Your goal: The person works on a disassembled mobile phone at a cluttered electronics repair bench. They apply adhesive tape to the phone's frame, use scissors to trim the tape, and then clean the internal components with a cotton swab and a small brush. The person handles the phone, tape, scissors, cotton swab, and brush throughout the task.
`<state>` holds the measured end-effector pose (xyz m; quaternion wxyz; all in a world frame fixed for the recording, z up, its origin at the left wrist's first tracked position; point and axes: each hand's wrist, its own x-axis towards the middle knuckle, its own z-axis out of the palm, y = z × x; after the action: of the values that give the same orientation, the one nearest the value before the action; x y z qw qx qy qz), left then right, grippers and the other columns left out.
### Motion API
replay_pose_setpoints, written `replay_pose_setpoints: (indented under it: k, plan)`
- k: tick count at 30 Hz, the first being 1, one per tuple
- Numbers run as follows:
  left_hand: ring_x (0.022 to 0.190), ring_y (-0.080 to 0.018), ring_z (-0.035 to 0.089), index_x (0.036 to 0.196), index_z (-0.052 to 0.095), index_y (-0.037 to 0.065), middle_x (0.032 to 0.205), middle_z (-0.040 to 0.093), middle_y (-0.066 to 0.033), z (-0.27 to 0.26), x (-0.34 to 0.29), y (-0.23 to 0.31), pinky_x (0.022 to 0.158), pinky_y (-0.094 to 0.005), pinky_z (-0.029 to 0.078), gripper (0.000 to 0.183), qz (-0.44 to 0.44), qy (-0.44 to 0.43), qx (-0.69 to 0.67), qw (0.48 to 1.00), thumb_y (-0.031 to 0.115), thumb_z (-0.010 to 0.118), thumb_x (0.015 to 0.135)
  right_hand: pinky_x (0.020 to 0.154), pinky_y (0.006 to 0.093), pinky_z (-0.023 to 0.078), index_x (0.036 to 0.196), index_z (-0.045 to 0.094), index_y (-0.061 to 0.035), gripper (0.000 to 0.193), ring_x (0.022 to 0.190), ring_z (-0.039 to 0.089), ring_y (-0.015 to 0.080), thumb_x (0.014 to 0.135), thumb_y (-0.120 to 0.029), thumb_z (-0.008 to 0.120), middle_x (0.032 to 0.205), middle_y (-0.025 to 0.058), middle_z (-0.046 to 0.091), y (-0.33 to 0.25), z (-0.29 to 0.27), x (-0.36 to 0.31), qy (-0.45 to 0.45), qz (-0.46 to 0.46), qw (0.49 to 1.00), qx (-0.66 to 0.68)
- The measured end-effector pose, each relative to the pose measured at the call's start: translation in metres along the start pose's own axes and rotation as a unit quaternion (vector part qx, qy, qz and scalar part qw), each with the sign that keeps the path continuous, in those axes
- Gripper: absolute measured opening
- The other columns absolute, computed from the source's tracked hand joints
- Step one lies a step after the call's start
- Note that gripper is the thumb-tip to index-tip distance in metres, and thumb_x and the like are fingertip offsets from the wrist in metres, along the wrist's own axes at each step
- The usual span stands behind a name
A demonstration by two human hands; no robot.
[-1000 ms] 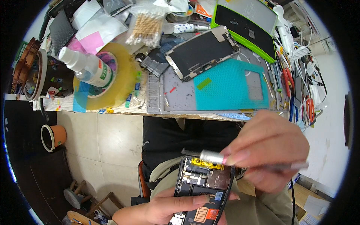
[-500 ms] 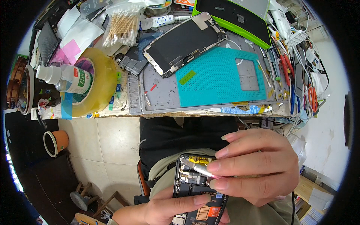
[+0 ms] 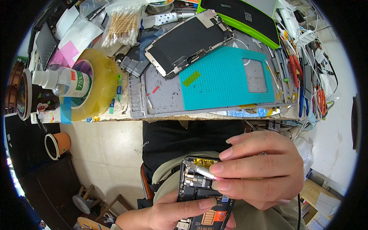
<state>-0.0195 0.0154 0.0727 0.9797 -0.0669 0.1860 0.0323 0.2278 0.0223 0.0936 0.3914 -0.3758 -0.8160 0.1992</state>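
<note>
An opened smartphone (image 3: 190, 192), its battery and circuit boards bare, is held above my lap. My left hand (image 3: 172, 209) wraps around its lower part, thumb lying across the battery. Between the fingers of my right hand (image 3: 260, 172) is a slim metal-handled knife or scraper (image 3: 204, 171). Its flat blade rests at the phone's upper left corner, beside a patch of yellow tape (image 3: 203, 162). The far end of the tool is hidden by my right hand. On the bench lies a detached phone screen (image 3: 189, 44), its inner side up.
A teal perforated mat (image 3: 222, 82) lies on a grey tray (image 3: 140, 97). Leftward are a tape roll (image 3: 103, 84), a pump bottle (image 3: 73, 82) and a bag of cotton swabs (image 3: 122, 25). Pliers (image 3: 294, 71) and cables crowd the right. An orange bin (image 3: 59, 145) stands on the floor.
The tool and my right hand have shifted very slightly left. My left hand keeps the same hold on the phone. The bench view has tilted a little.
</note>
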Motion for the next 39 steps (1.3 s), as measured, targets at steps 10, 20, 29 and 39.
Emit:
replay_pose_setpoints:
  k: [10,20,29,39]
  plan:
    - [0.101,-0.0432,0.074,0.125,0.059,-0.014,0.111,0.07,-0.0329,-0.003,-0.003,0.0,0.09,-0.0471,0.063,0.052,0.02,0.022,0.02,0.999,0.033,0.051,0.105,0.077,0.038,0.064,0.096,0.077,-0.0096,0.015,0.089,0.074,0.0241,0.083,-0.016,0.08,0.1,0.0105,0.079,-0.007,0.003,0.003,0.013,0.004,0.999,-0.03]
    - [0.097,-0.041,0.075,0.12,0.062,-0.014,0.107,0.071,-0.0316,-0.007,-0.002,-0.001,0.088,-0.0455,0.064,0.05,0.032,0.02,0.023,0.999,0.033,0.053,0.104,0.076,0.0376,0.064,0.094,0.077,-0.009,0.014,0.087,0.074,0.0255,0.082,-0.014,0.079,0.099,0.0091,0.079,-0.001,0.013,0.005,0.008,-0.017,1.0,-0.019]
    - [0.096,-0.04,0.075,0.136,0.053,-0.012,0.106,0.072,-0.0317,0.006,-0.005,0.004,0.087,-0.0451,0.064,0.054,0.044,0.05,0.012,0.998,0.032,0.054,0.104,0.08,0.0413,0.063,0.104,0.076,-0.0059,0.021,0.09,0.074,0.0291,0.084,-0.013,0.079,0.107,0.0163,0.077,-0.008,0.008,0.006,0.021,0.03,0.999,-0.029]
    - [0.09,-0.0448,0.075,0.146,0.043,-0.014,0.101,0.072,-0.0317,0.015,0.006,0.0,0.083,-0.0512,0.063,0.073,0.051,0.111,0.108,0.987,0.041,0.055,0.099,0.078,0.0366,0.055,0.106,0.068,0.0088,0.04,0.086,0.07,0.0272,0.108,-0.029,0.055,0.099,0.0211,0.073,0.009,-0.093,-0.046,0.308,0.104,0.941,-0.098]
